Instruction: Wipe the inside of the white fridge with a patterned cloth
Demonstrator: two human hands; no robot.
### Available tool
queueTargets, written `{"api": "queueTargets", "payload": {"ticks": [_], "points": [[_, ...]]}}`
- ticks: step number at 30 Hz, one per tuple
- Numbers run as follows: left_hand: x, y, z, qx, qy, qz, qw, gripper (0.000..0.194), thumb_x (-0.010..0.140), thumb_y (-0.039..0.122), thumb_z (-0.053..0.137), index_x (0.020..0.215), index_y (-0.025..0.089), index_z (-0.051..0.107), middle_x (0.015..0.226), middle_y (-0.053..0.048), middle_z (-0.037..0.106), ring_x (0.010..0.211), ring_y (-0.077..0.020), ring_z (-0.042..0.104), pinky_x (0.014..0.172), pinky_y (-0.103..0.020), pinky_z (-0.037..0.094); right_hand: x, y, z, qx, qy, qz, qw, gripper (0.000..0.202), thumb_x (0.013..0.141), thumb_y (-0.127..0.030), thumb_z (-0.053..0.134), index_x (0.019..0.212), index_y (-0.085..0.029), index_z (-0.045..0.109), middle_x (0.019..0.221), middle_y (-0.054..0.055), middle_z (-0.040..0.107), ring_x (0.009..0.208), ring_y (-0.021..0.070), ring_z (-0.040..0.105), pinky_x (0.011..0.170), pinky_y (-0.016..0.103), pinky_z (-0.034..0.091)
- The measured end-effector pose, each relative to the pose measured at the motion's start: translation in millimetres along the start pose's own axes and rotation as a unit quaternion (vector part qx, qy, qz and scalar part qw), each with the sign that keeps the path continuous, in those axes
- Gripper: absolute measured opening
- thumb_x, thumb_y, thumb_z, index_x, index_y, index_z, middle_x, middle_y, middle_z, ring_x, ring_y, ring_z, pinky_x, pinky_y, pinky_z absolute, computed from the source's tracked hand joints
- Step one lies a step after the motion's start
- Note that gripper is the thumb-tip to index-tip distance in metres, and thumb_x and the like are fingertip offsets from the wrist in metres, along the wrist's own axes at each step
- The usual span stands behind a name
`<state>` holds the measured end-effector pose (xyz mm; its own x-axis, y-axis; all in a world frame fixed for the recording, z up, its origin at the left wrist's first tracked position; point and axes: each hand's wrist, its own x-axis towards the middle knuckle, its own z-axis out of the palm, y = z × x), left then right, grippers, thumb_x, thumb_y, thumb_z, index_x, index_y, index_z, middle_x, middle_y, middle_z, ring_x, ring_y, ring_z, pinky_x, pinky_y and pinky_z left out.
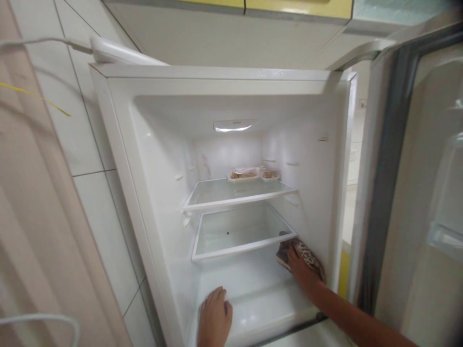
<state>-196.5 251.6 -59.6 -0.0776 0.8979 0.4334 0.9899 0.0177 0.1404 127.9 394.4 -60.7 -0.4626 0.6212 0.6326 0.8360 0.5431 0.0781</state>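
Observation:
Inside the open white refrigerator [231, 86], my right hand [301, 269] reaches to the lower right. It presses a dark, animal-patterned cloth [314, 260] against the compartment's floor and right side wall, below the lower glass shelf [238, 231]. Part of the cloth lies behind the shelf's front edge, and my fingers are bent over it. My left hand [216, 315] rests low at the front left of the compartment, beside its left wall. Its fingers lie loosely extended, and nothing shows in them.
Two wrapped food trays [244, 175] sit at the back of the upper glass shelf [235, 192]. The refrigerator door [408, 193] stands open on the right. A tiled wall [90, 202] and a pinkish curtain-like surface [43, 217] are at left; yellow cabinets [296, 7] hang above.

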Motion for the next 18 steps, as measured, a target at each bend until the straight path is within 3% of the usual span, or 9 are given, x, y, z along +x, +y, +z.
{"api": "queueTargets", "payload": {"ticks": [3,8,10,14,18], "points": [[0.8,0.1,-0.3,0.0,-0.011,-0.004,1.0,0.044,0.09,0.019,0.038,0.12,0.017,0.071,0.127,-0.01,0.073,0.121,-0.0216,0.066,0.107,-0.04,0.053,-26.0,-3.7,0.7,-0.051,-0.021,-0.008,0.998,0.067,0.071,0.003,0.036,0.12,-0.023,0.073,0.123,0.01,0.073,0.132,0.0282,0.058,0.117,0.052,0.041],[2.2,0.7,0.2,0.0,-0.023,-0.008,1.0,0.045,0.09,0.019,0.037,0.121,0.016,0.07,0.128,-0.01,0.072,0.122,-0.0219,0.065,0.109,-0.041,0.051,-58.6,-9.2,13.6,-0.104,-0.005,0.011,0.995,0.061,0.071,0.002,0.04,0.121,-0.013,0.072,0.13,0.019,0.068,0.136,0.0321,0.054,0.118,0.054,0.037],[2.3,0.8,0.8,0.002,-0.021,-0.008,1.0,0.045,0.09,0.019,0.036,0.121,0.016,0.07,0.128,-0.01,0.072,0.122,-0.022,0.065,0.109,-0.042,0.051,-59.2,-5.2,23.5,-0.056,0.012,0.001,0.998,0.062,0.073,-0.001,0.038,0.124,-0.018,0.07,0.128,0.016,0.07,0.135,0.0301,0.055,0.116,0.058,0.038],[1.6,0.0,2.3,0.005,-0.002,-0.001,1.0,0.044,0.09,0.021,0.038,0.119,0.018,0.071,0.125,-0.01,0.074,0.119,-0.0224,0.067,0.106,-0.042,0.054,-44.6,7.1,45.2,0.16,0.087,-0.002,0.983,0.063,0.081,-0.009,0.031,0.129,-0.031,0.066,0.12,0.008,0.073,0.133,0.0257,0.057,0.111,0.063,0.04],[0.4,-1.3,3.6,0.012,0.02,0.011,1.0,0.042,0.089,0.021,0.04,0.116,0.017,0.072,0.122,-0.01,0.075,0.115,-0.0226,0.069,0.102,-0.04,0.056,-28.6,11.3,56.7,0.223,0.105,0.003,0.969,0.063,0.083,-0.01,0.029,0.13,-0.029,0.065,0.12,0.009,0.073,0.129,0.0255,0.061,0.109,0.061,0.044]]}}
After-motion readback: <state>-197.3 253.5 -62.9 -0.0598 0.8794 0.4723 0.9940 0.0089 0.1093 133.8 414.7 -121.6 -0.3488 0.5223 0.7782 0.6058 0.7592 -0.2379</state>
